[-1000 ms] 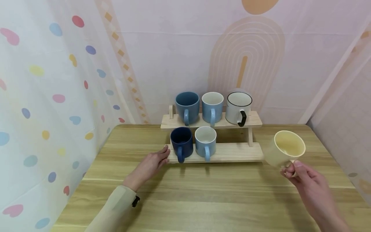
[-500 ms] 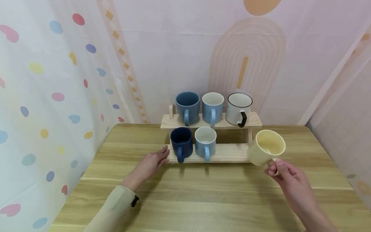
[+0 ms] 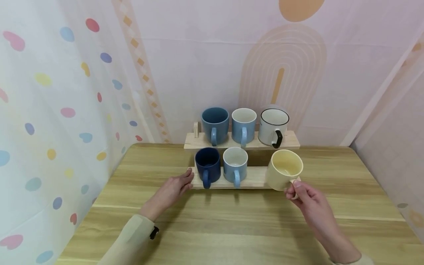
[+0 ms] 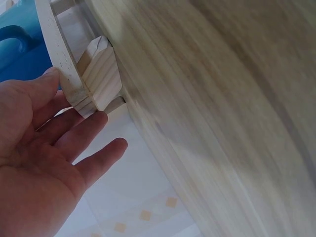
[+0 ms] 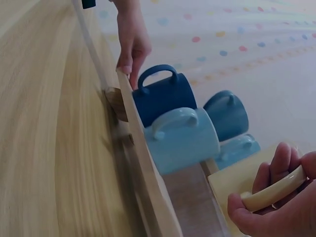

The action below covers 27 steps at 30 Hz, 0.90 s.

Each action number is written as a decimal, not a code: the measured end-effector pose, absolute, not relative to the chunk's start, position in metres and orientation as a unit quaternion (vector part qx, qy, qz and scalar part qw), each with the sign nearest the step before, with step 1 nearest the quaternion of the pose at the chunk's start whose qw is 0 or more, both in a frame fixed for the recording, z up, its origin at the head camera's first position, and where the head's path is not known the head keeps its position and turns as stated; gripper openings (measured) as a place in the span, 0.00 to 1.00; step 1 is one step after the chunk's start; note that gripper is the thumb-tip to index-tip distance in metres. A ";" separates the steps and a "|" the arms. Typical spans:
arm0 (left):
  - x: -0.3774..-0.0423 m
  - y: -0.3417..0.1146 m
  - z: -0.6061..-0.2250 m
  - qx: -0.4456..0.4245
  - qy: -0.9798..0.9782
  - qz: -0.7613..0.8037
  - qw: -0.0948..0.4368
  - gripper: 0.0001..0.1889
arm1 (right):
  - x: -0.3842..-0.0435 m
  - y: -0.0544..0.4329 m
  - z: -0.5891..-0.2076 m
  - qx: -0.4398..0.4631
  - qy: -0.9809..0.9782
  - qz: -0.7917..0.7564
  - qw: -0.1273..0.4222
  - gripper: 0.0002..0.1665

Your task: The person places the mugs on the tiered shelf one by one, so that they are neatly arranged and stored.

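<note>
A yellow mug [image 3: 284, 170] is over the right part of the lower shelf of a two-tier wooden rack [image 3: 255, 178]. My right hand [image 3: 311, 206] grips it by the handle [image 5: 276, 190], thumb and fingers curled round it in the right wrist view. At the rack's left end, my left hand [image 3: 170, 193] pinches the lower board, thumb on one side and fingers [image 4: 81, 136] on the other. Beside that hand stand a dark blue mug [image 3: 208, 165] and a light blue mug [image 3: 235, 165], handles facing forward.
On the upper shelf stand a teal-blue mug [image 3: 215, 125], another light blue mug [image 3: 243, 125] and a white mug [image 3: 273, 125] with a black rim and handle. The rack is on a wood-grain table [image 3: 225, 228], with patterned curtains [image 3: 198, 55] behind and at the sides.
My right hand has carried the yellow mug leftward, from beside the rack's right end to over the lower shelf. My left hand has stayed on the rack's left end.
</note>
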State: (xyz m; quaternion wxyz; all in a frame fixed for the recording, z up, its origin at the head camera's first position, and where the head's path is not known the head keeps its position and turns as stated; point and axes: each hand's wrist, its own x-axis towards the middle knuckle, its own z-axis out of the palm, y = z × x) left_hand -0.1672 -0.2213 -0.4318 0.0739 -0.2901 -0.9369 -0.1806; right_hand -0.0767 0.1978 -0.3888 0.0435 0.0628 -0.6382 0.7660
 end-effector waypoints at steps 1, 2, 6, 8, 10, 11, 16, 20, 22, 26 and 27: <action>-0.167 -0.221 -0.432 -0.291 -0.937 -0.179 0.075 0.21 | -0.078 0.195 -0.389 0.058 -0.643 0.763 0.041 0.19; -0.167 -0.221 -0.432 -0.291 -0.937 -0.179 0.075 0.21 | -0.080 0.192 -0.389 0.055 -0.645 0.761 0.038 0.20; -0.167 -0.221 -0.431 -0.293 -0.937 -0.176 0.077 0.21 | -0.085 0.182 -0.391 0.044 -0.659 0.750 0.026 0.21; -0.166 -0.221 -0.430 -0.295 -0.936 -0.176 0.079 0.21 | -0.088 0.177 -0.391 0.036 -0.664 0.746 0.023 0.22; -0.166 -0.220 -0.430 -0.297 -0.935 -0.175 0.080 0.21 | -0.091 0.172 -0.392 0.026 -0.668 0.743 0.020 0.22; -0.166 -0.220 -0.430 -0.298 -0.935 -0.175 0.080 0.21 | -0.092 0.169 -0.393 0.021 -0.669 0.743 0.019 0.22; -0.166 -0.221 -0.429 -0.294 -0.936 -0.176 0.077 0.21 | -0.101 0.158 -0.396 -0.006 -0.675 0.738 0.000 0.20; -0.167 -0.221 -0.429 -0.293 -0.936 -0.180 0.078 0.22 | -0.107 0.152 -0.398 -0.019 -0.679 0.733 -0.007 0.19; -0.167 -0.221 -0.430 -0.293 -0.936 -0.179 0.078 0.22 | -0.110 0.150 -0.400 -0.023 -0.680 0.733 -0.006 0.19; -0.168 -0.220 -0.431 -0.289 -0.938 -0.179 0.071 0.22 | -0.114 0.147 -0.403 -0.028 -0.676 0.736 -0.007 0.20; -0.168 -0.220 -0.431 -0.289 -0.938 -0.177 0.071 0.21 | -0.115 0.147 -0.404 -0.029 -0.675 0.737 -0.007 0.20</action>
